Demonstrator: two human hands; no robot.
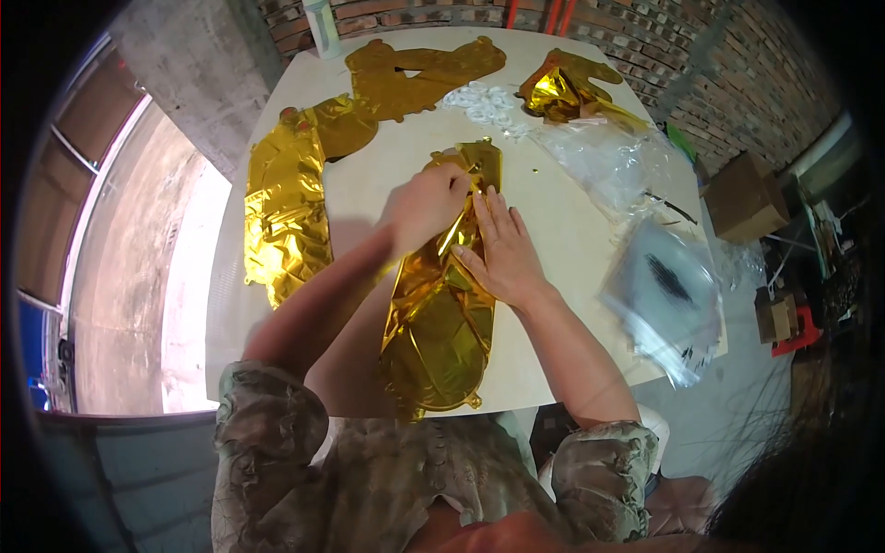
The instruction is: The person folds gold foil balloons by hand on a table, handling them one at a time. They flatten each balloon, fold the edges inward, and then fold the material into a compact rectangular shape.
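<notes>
A flat gold foil balloon (pixel 437 355) lies lengthwise on the table in front of me, its near end rounded and its middle creased and folded. My left hand (pixel 426 207) is closed over its upper part, fingers curled into the foil; the fingertips are partly hidden. Pressed flat on the balloon's right edge is my right hand (pixel 505 249), fingers stretched out and gripping nothing. To the left, a shiny gold foil balloon (pixel 286 198) lies apart from both hands.
More gold foil pieces lie at the back, one at centre (pixel 415 78) and one at right (pixel 556 97). Between them is a pile of small white pieces (pixel 481 104). Clear plastic bags (pixel 666 286) cover the right side. A white bottle (pixel 322 28) stands at the back left.
</notes>
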